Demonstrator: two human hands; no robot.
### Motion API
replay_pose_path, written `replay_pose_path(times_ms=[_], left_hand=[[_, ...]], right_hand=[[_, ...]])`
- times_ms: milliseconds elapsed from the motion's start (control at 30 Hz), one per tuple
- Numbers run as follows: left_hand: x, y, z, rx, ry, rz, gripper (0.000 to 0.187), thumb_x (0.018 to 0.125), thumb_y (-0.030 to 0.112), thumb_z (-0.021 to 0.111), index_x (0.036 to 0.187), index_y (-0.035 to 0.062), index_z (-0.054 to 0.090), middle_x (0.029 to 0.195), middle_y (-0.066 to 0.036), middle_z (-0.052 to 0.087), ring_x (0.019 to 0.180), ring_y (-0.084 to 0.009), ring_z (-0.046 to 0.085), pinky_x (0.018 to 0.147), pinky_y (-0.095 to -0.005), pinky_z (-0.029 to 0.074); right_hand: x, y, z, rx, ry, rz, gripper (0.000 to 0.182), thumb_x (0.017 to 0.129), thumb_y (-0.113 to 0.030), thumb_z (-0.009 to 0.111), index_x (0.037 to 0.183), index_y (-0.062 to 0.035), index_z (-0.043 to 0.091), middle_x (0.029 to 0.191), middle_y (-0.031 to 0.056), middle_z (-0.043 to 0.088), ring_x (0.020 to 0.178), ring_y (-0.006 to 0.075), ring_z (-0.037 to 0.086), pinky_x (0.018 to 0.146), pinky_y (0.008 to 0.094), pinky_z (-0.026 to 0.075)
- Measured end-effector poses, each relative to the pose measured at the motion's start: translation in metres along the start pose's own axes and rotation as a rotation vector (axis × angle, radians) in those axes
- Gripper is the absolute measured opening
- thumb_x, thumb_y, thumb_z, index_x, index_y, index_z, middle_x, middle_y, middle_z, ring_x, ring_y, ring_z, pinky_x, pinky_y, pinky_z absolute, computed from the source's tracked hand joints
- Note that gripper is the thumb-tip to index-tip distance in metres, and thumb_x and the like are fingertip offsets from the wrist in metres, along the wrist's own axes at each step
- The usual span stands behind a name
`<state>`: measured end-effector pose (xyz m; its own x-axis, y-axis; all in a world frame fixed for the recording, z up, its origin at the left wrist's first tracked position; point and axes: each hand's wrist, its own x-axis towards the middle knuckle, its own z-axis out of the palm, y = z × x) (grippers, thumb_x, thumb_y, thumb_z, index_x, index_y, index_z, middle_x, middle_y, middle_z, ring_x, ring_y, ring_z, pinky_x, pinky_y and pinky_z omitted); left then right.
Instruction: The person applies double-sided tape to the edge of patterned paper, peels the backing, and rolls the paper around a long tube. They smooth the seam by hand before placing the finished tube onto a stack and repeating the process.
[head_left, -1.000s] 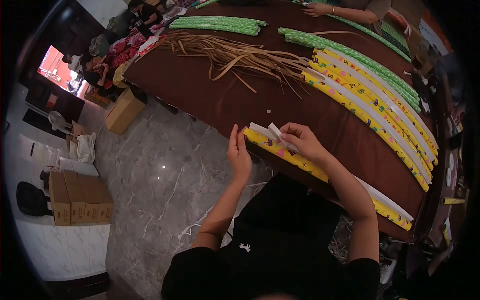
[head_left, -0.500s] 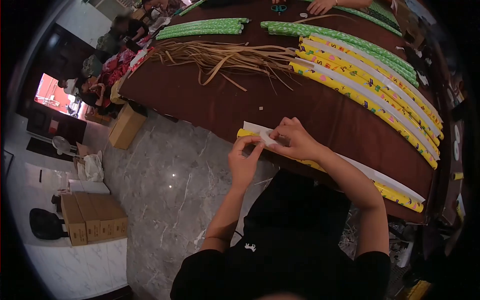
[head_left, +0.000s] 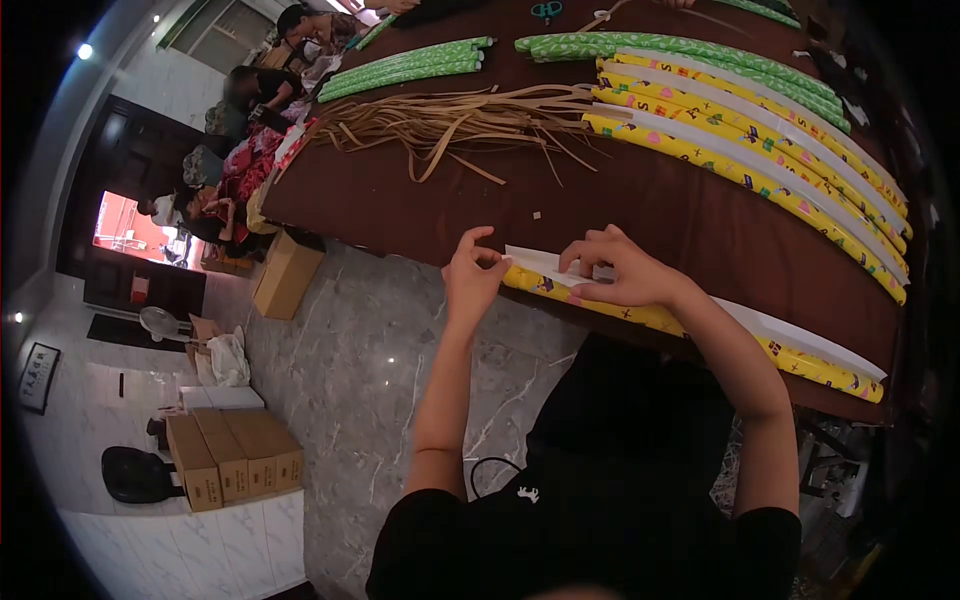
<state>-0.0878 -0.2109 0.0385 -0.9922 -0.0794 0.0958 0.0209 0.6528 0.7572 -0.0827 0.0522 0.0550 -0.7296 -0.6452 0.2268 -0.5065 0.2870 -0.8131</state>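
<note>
A yellow patterned paper roll with a white edge lies along the near edge of the brown table. My left hand is at the roll's left end, thumb and forefinger pressed together near its tip; anything between them is too small to make out. My right hand rests on the roll just right of that end, fingers curled over the white edge. Beyond lie several yellow rolls, green rolls and a heap of thin brown strips.
Teal-handled scissors lie at the far side. Other people are at the far left. Cardboard boxes, a black chair, a fan and a tall box stand on the left.
My left hand has moved off the white piece to the roll's left tip, and its forefinger is raised. My right hand's fingers have spread over the white edge. The view has shifted.
</note>
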Motion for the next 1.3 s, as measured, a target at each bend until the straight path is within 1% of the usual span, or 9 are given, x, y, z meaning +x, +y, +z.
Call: replay_pose_path(times_ms=[33, 133, 300, 333, 400, 633, 1067, 1133, 1300], left_hand=[[0.002, -0.002, 0.001, 0.093, 0.005, 0.011, 0.051, 0.072, 0.01, 0.077, 0.12, 0.0114, 0.058, 0.081, -0.004, 0.071, 0.076, -0.018, 0.067, 0.079, -0.0326, 0.049], [0.006, 0.003, 0.001, 0.065, -0.025, -0.052, 0.05, 0.071, 0.013, 0.078, 0.118, 0.0118, 0.059, 0.081, -0.003, 0.072, 0.075, -0.0194, 0.068, 0.08, -0.0345, 0.049], [0.015, -0.011, 0.007, 0.052, -0.037, -0.071, 0.048, 0.072, 0.014, 0.077, 0.117, 0.0122, 0.06, 0.081, -0.003, 0.072, 0.074, -0.0188, 0.068, 0.079, -0.0341, 0.049], [0.016, -0.012, 0.008, 0.051, -0.035, -0.086, 0.047, 0.073, 0.015, 0.077, 0.116, 0.0124, 0.06, 0.081, -0.002, 0.071, 0.074, -0.0185, 0.068, 0.08, -0.034, 0.049], [0.017, -0.009, 0.008, 0.062, -0.041, -0.092, 0.046, 0.073, 0.015, 0.077, 0.116, 0.0126, 0.06, 0.08, -0.002, 0.071, 0.076, -0.0183, 0.068, 0.082, -0.0351, 0.047], [0.019, 0.0, 0.008, 0.165, -0.076, -0.112, 0.042, 0.075, 0.016, 0.076, 0.114, 0.0129, 0.061, 0.08, -0.001, 0.071, 0.083, -0.0193, 0.067, 0.089, -0.0415, 0.038], [0.02, -0.003, 0.016, 0.221, -0.028, -0.076, 0.039, 0.072, 0.015, 0.075, 0.108, 0.0127, 0.059, 0.079, -0.001, 0.07, 0.082, -0.0225, 0.066, 0.085, -0.043, 0.037], [0.019, 0.001, 0.016, 0.323, -0.003, -0.053, 0.038, 0.073, 0.015, 0.076, 0.107, 0.0093, 0.059, 0.08, -0.002, 0.07, 0.079, -0.0203, 0.068, 0.082, -0.0356, 0.047], [0.02, 0.002, 0.018, 0.342, -0.007, -0.049, 0.037, 0.074, 0.015, 0.075, 0.107, 0.0098, 0.059, 0.079, -0.002, 0.07, 0.082, -0.0205, 0.068, 0.085, -0.0375, 0.042]], right_hand=[[0.0, 0.001, 0.001, 0.002, 0.001, 0.001, 0.027, 0.081, -0.032, 0.072, 0.103, -0.0183, 0.063, 0.071, -0.0008, 0.058, 0.077, 0.0145, 0.048, 0.08, 0.0303, 0.034], [0.0, 0.006, 0.002, -0.006, 0.003, -0.051, 0.022, 0.082, -0.031, 0.07, 0.101, -0.0191, 0.068, 0.071, -0.0009, 0.057, 0.077, 0.0146, 0.048, 0.079, 0.0302, 0.034], [0.0, 0.009, 0.005, -0.204, 0.117, -0.096, 0.013, 0.078, -0.027, 0.068, 0.082, -0.0152, 0.073, 0.066, 0.001, 0.058, 0.073, 0.0171, 0.047, 0.074, 0.0326, 0.034], [0.0, 0.01, 0.006, -0.204, 0.116, -0.095, 0.013, 0.078, -0.027, 0.068, 0.082, -0.0152, 0.073, 0.066, 0.001, 0.058, 0.073, 0.0171, 0.047, 0.074, 0.0326, 0.034], [0.001, 0.013, 0.01, -0.423, 0.206, -0.209, 0.012, 0.074, -0.024, 0.067, 0.076, -0.0135, 0.073, 0.058, 0.0004, 0.054, 0.072, 0.018, 0.047, 0.072, 0.0333, 0.034], [0.001, 0.014, 0.017, -0.615, 0.278, -0.282, 0.008, 0.069, -0.021, 0.069, 0.074, -0.0145, 0.072, 0.058, -0.0005, 0.052, 0.072, 0.0189, 0.047, 0.073, 0.0342, 0.036], [0.006, 0.013, 0.021, -0.752, 0.259, -0.269, 0.009, 0.067, -0.02, 0.068, 0.064, -0.0112, 0.068, 0.056, 0.0012, 0.051, 0.072, 0.0193, 0.047, 0.075, 0.0342, 0.037], [0.007, 0.012, 0.021, -0.757, 0.257, -0.26, 0.01, 0.067, -0.02, 0.067, 0.063, -0.0107, 0.067, 0.056, 0.0015, 0.052, 0.072, 0.0193, 0.047, 0.076, 0.0341, 0.037], [0.007, 0.01, 0.021, -0.808, 0.251, -0.235, 0.019, 0.067, -0.023, 0.068, 0.056, -0.0082, 0.067, 0.053, 0.0022, 0.054, 0.075, 0.019, 0.048, 0.078, 0.0334, 0.037]])
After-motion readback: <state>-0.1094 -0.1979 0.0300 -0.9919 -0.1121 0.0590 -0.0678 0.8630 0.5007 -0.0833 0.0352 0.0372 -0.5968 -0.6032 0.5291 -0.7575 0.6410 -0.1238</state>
